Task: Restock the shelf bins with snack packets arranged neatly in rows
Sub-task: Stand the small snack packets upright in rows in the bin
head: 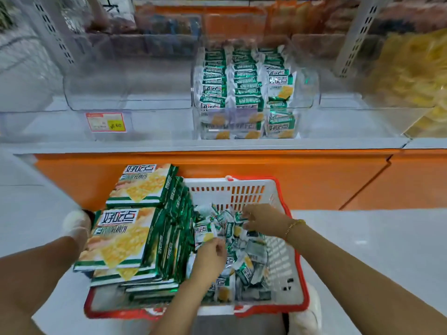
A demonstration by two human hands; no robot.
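I'm at the gathering step. In the near slatted plastic basket [232, 189], my left hand [210, 258] pinches a crinkly foil packet [203, 234], and my right hand [262, 223] curls its fingers on others. Glossy flat boxes [125, 238] sit left. Next, I judge, comes a lift to the far clear bin [312, 93], matching its three rows.

A single wide-angle view from the person's head looks forward and steeply down. The red-and-white basket [229, 192] sits close beneath it, with both hands reaching in from the bottom edge. The shelf [217, 146] and its clear bins [307, 93] span the upper half, farther off.
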